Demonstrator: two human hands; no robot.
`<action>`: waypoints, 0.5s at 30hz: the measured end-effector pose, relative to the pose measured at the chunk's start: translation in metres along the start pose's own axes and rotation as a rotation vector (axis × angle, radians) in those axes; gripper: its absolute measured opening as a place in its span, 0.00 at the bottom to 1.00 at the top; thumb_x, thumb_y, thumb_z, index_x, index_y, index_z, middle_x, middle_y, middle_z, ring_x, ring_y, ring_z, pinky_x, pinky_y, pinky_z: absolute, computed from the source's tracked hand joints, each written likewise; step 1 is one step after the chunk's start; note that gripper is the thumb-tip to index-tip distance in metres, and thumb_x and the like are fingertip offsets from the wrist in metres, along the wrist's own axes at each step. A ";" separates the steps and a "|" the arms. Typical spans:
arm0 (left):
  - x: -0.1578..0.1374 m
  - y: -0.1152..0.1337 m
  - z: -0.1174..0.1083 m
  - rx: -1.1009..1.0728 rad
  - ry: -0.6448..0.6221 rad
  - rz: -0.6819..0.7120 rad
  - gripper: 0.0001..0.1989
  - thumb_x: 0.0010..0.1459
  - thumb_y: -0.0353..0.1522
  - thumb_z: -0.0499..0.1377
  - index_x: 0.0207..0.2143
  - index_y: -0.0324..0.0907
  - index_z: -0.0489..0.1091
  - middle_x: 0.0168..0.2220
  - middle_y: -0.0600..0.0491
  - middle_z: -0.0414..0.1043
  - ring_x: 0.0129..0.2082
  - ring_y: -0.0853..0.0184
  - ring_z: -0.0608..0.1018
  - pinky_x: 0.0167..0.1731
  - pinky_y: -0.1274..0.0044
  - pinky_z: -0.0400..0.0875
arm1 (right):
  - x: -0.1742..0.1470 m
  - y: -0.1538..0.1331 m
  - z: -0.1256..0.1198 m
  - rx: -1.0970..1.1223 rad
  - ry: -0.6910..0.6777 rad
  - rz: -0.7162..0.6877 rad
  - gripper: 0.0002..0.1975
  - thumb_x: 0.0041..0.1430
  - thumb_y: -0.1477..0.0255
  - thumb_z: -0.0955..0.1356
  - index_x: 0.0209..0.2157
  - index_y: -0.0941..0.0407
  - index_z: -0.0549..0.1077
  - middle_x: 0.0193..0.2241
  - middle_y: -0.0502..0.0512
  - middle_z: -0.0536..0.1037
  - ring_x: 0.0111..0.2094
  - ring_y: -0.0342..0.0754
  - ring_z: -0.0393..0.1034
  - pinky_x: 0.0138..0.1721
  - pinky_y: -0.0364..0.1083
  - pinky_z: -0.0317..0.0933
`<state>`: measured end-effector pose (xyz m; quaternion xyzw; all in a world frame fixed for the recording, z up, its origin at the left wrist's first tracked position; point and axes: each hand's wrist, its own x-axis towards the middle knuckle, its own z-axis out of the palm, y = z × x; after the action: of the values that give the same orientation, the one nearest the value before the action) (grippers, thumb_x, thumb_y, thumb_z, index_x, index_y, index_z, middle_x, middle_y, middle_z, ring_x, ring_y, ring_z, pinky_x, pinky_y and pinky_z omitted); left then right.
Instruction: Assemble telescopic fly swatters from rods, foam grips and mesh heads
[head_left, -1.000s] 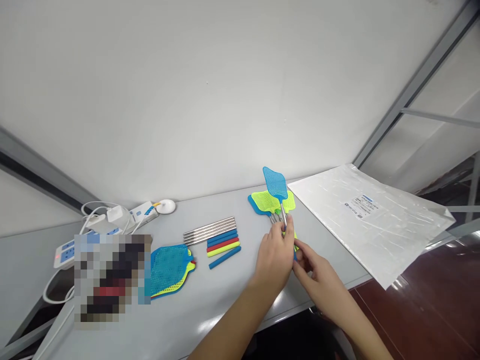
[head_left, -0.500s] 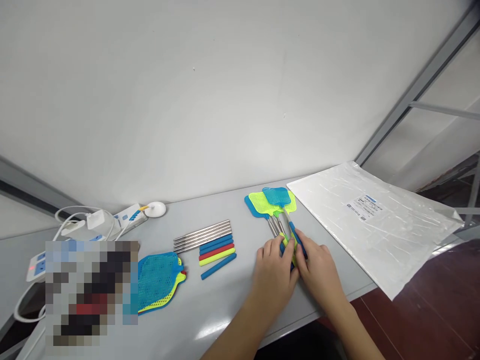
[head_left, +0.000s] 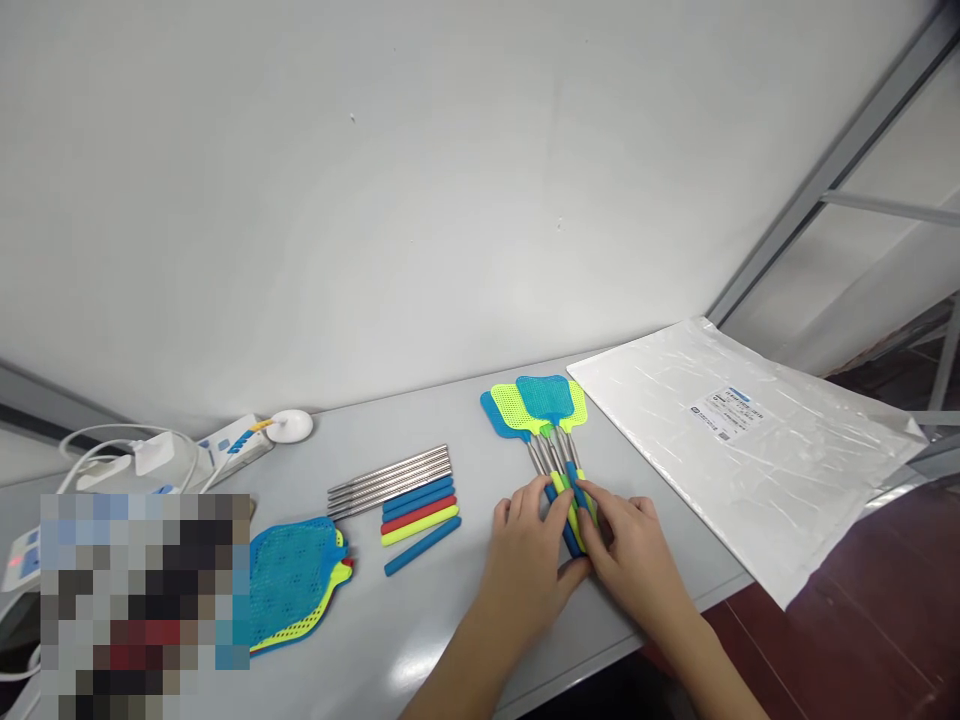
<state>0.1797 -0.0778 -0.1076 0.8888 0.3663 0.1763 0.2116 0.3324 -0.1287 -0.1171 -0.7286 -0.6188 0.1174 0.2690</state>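
Several fly swatters (head_left: 510, 406) lie overlapped on the table, with blue and yellow-green mesh heads, metal rods and coloured handles. On top lies a blue fly swatter (head_left: 546, 398). My left hand (head_left: 525, 550) curls round the left side of the bunched handles. From the right, my right hand (head_left: 634, 545) grips the handles, its thumb and index finger at the blue one. The fingers partly hide the handles. Left of my hands are loose blue, red and yellow handles (head_left: 420, 517), with several metal rods (head_left: 390, 480) just behind them.
A stack of loose swatter heads (head_left: 292, 580) lies at the left, beside a blurred patch. Behind it are a power strip (head_left: 232, 440), cables and a white round device (head_left: 289, 426). A white plastic package (head_left: 742, 420) covers the table's right end and overhangs its edge.
The top blue swatter has turned straighter and come down into line with the others. My hands have stayed at the handles. The view has shifted slightly.
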 end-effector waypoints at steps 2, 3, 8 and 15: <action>0.001 -0.001 0.001 -0.005 0.009 -0.006 0.33 0.54 0.38 0.65 0.60 0.48 0.60 0.61 0.43 0.59 0.59 0.51 0.63 0.53 0.59 0.60 | 0.001 0.002 -0.001 0.037 0.005 0.017 0.17 0.68 0.66 0.59 0.54 0.56 0.68 0.36 0.55 0.78 0.34 0.50 0.70 0.43 0.53 0.53; 0.001 -0.002 0.002 -0.011 0.015 -0.010 0.33 0.53 0.39 0.66 0.60 0.48 0.60 0.61 0.43 0.59 0.60 0.51 0.63 0.53 0.59 0.60 | 0.001 0.004 -0.001 0.054 0.000 0.024 0.17 0.68 0.66 0.59 0.54 0.56 0.67 0.37 0.55 0.78 0.36 0.50 0.70 0.43 0.53 0.53; 0.001 -0.007 0.003 -0.060 0.034 -0.035 0.37 0.49 0.39 0.69 0.60 0.49 0.59 0.61 0.45 0.59 0.58 0.52 0.64 0.54 0.59 0.62 | 0.001 0.010 0.002 0.137 -0.042 0.030 0.18 0.69 0.65 0.58 0.56 0.54 0.65 0.39 0.56 0.76 0.39 0.52 0.70 0.45 0.54 0.55; -0.019 -0.002 0.005 -0.129 0.100 -0.088 0.36 0.51 0.39 0.68 0.60 0.49 0.58 0.60 0.46 0.59 0.58 0.54 0.65 0.55 0.61 0.65 | -0.008 0.014 0.002 0.143 0.000 -0.031 0.20 0.67 0.62 0.61 0.56 0.55 0.65 0.29 0.53 0.73 0.31 0.52 0.66 0.39 0.53 0.59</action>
<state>0.1679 -0.0920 -0.1158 0.8465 0.4028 0.2343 0.2575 0.3416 -0.1373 -0.1282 -0.6978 -0.6201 0.1572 0.3221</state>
